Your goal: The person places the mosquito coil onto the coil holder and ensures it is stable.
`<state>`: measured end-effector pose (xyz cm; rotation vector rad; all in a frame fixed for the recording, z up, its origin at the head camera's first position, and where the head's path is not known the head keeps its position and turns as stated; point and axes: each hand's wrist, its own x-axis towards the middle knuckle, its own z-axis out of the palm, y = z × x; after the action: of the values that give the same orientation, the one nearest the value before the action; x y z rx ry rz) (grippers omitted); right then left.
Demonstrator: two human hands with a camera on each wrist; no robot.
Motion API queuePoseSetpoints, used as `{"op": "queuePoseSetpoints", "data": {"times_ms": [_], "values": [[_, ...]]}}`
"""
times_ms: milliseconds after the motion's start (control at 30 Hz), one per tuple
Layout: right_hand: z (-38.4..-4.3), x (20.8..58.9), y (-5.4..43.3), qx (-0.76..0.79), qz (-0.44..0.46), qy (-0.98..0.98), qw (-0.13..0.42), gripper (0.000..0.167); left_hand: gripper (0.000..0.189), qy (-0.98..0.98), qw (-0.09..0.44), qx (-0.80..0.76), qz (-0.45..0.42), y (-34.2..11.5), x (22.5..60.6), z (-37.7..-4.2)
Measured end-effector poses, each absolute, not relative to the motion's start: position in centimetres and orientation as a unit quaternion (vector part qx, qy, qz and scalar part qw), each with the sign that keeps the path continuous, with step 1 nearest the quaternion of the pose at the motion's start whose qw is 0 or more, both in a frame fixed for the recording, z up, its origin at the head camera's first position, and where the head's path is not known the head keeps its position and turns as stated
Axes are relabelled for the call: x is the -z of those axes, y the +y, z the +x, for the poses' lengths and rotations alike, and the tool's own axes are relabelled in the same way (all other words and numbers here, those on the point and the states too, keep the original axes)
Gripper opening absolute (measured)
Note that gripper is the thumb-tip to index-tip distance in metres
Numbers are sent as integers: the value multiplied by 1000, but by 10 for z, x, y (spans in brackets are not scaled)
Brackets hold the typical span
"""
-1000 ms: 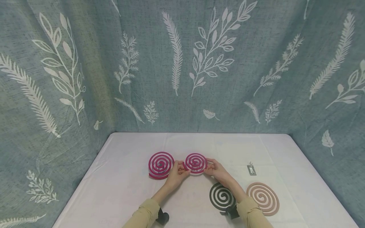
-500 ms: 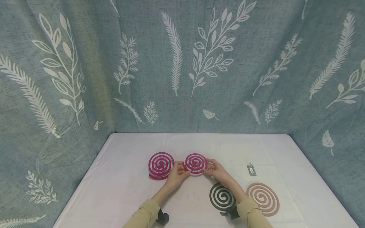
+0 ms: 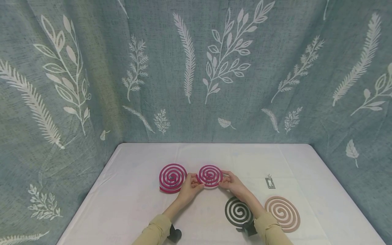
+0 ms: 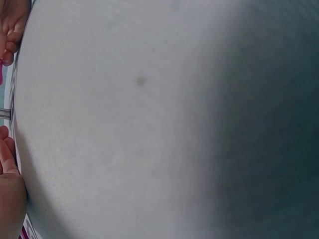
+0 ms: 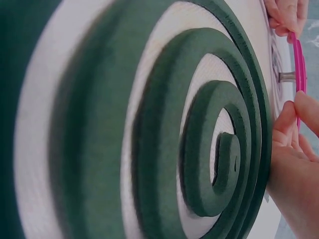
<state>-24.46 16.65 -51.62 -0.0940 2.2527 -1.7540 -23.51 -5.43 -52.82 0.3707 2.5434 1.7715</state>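
My left hand [image 3: 190,187] pinches the left edge of a pink mosquito coil [image 3: 210,175], and my right hand [image 3: 235,184] pinches its right edge. In the right wrist view the coil [image 5: 300,64] appears edge-on, with a small metal stand [image 5: 287,77] at its middle, above the table. Whether the coil is seated on that stand cannot be told. Beside my left hand is a second pink mosquito coil [image 3: 173,176], with something dark showing at its centre. The left wrist view shows little but tablecloth, with my left hand [image 4: 11,204] at the edge.
A dark green mosquito coil [image 3: 228,210] lies under my right forearm, partly covered by it. Right of it lies a tan mosquito coil [image 3: 295,217]. A flat metal coil stand [image 3: 272,187] sits farther back. The white table [image 3: 137,204] backs onto a leaf-patterned curtain [image 3: 199,122].
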Motion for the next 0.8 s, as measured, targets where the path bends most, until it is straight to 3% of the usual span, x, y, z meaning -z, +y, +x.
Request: {"op": "queuePoseSetpoints", "data": {"times_ms": [800], "values": [[-242, 513, 167, 615, -57, 775, 136, 65, 51, 813, 8, -569, 121, -55, 528, -237]]}}
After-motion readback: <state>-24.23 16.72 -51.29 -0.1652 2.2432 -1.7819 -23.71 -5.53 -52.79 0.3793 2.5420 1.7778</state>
